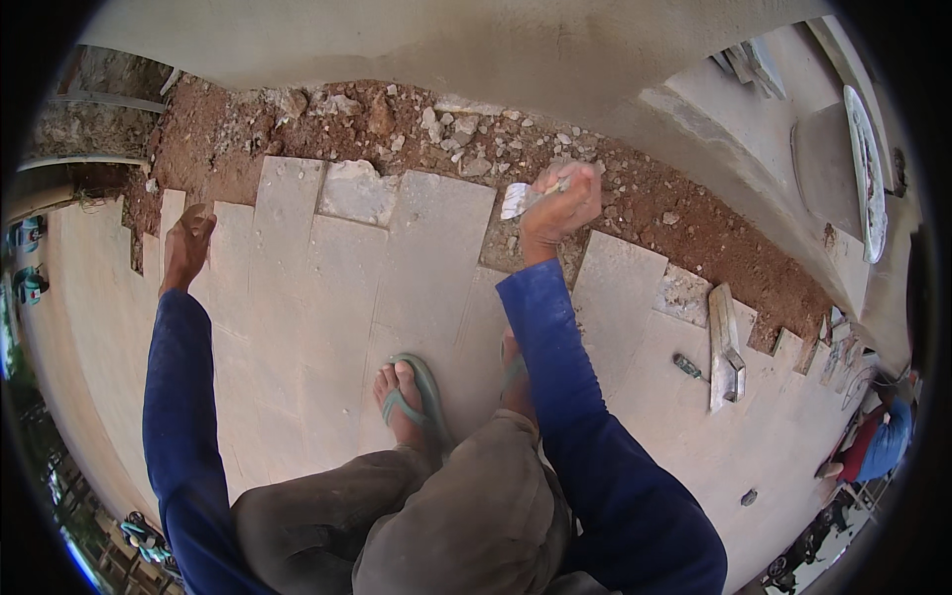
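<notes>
My right hand (558,210) grips a small tool with a white, brush-like end (515,199), held over the rubble gap between pale tiles. At the left, my left hand (190,243) has curled fingers near the jagged tile edge; whatever they hold, if anything, is too small to make out. Large pale tiles (426,248) lie beneath me, some chipped. A metal float (725,347) rests on the tiles right of my right arm, beside a small green-handled tool (688,366). My sandalled feet (405,402) stand between my arms.
A plastered wall (466,40) borders a strip of red soil and stones (248,119). A grey bucket (838,178) is at upper right. A person in blue and red (881,441) crouches at the far right. Dark pits with planks (104,99) are at upper left.
</notes>
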Tool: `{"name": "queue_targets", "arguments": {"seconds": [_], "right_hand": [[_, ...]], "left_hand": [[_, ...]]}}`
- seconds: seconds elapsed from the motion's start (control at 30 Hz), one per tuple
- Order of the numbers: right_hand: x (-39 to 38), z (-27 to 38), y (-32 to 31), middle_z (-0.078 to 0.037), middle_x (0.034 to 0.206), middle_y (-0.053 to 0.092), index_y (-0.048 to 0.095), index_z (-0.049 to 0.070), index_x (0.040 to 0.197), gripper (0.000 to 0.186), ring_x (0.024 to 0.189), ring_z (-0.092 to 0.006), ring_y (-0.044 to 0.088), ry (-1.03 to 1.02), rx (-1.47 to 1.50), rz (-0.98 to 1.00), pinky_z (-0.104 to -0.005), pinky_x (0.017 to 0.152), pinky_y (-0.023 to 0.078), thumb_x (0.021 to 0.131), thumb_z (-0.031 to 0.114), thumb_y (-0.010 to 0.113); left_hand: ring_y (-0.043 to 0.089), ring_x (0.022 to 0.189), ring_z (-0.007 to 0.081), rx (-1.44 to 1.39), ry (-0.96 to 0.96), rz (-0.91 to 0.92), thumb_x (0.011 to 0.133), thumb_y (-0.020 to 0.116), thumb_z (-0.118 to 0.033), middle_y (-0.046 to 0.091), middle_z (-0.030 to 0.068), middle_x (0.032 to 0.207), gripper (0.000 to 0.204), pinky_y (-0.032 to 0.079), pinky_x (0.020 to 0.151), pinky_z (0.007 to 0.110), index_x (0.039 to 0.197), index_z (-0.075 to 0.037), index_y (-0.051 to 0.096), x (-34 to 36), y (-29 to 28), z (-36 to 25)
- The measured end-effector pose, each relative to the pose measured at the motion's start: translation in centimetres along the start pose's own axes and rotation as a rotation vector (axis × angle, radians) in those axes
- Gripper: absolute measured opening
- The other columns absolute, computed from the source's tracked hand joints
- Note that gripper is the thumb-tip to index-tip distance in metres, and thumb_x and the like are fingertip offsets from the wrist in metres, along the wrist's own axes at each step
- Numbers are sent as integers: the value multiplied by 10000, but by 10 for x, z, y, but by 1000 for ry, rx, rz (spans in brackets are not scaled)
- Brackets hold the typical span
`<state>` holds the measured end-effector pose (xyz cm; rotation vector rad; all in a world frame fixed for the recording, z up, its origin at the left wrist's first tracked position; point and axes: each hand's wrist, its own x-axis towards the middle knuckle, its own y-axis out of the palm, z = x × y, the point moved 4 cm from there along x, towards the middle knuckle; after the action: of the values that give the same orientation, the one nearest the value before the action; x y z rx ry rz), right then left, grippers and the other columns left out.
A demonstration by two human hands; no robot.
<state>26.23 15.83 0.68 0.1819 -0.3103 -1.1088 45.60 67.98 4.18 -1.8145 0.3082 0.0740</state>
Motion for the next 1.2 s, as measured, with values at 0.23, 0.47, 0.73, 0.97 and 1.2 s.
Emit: {"name": "queue_targets", "arguments": {"seconds": [0.23, 0.47, 0.73, 0.97, 1.2], "right_hand": [[-54, 16, -11, -67, 639, 473, 459, 59, 767, 368, 552, -153, 457, -58, -49, 59, -290, 511, 389, 990, 351, 430], [-53, 39, -7, -74, 656, 493, 471, 62, 798, 374, 566, -147, 471, -76, -35, 56, -304, 549, 411, 997, 378, 445], [-50, 24, -11, -71, 664, 472, 450, 69, 816, 356, 550, -156, 456, -64, 18, 47, -295, 507, 407, 997, 372, 410], [-39, 19, -12, -72, 669, 467, 458, 60, 840, 402, 566, -169, 454, -29, 33, 27, -316, 510, 409, 1000, 428, 433], [-88, 10, -18, -77, 658, 530, 506, 50, 804, 448, 606, -183, 529, -216, -221, 179, -324, 580, 431, 1047, 382, 330]], "left_hand": [[680, 1005, 355, 48, -9, -16, 950, 611, -366, 690, 247, 1080, 507, 530, 849, 423, 1294, 5, 578, 5, 0, -14], [657, 1051, 400, 76, 12, -42, 946, 611, -387, 679, 257, 1107, 511, 515, 890, 438, 1293, -12, 586, 5, -8, -15], [638, 1095, 393, 92, -22, -74, 957, 597, -397, 667, 269, 1133, 537, 496, 934, 442, 1321, -4, 564, -1, -19, 12], [638, 1101, 406, 128, -3, -52, 964, 593, -384, 671, 262, 1141, 516, 505, 913, 457, 1324, -16, 563, -5, -17, 29], [636, 1109, 406, 92, -25, -61, 965, 585, -381, 660, 272, 1165, 508, 499, 931, 456, 1328, -27, 562, 2, -12, 17]]}}
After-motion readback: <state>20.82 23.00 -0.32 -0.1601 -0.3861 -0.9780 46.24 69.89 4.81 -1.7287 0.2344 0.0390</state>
